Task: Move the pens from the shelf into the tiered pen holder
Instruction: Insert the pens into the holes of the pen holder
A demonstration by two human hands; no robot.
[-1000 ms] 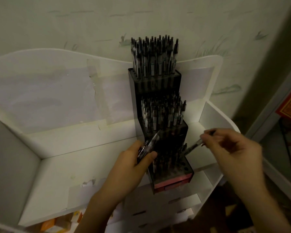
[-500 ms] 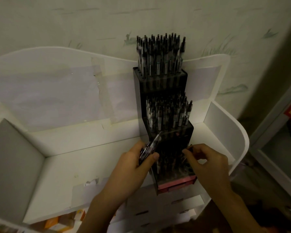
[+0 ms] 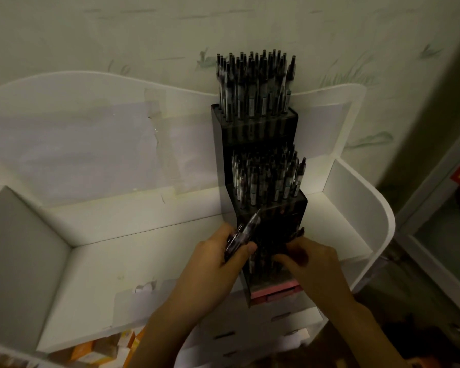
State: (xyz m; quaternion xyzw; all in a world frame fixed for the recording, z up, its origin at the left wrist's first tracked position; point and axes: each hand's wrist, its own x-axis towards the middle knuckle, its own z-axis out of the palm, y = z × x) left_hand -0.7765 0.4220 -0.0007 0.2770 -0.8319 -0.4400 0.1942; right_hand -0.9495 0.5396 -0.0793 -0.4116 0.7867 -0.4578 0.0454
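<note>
While full – hands (image 3: 263,258) (both) on pens (image 3: 241,235)

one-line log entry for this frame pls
left hand: holds pens | right hand: fingers curled at holder bottom tier, grip unclear | top, middle tiers: packed | step: filling bottom tier
</note>
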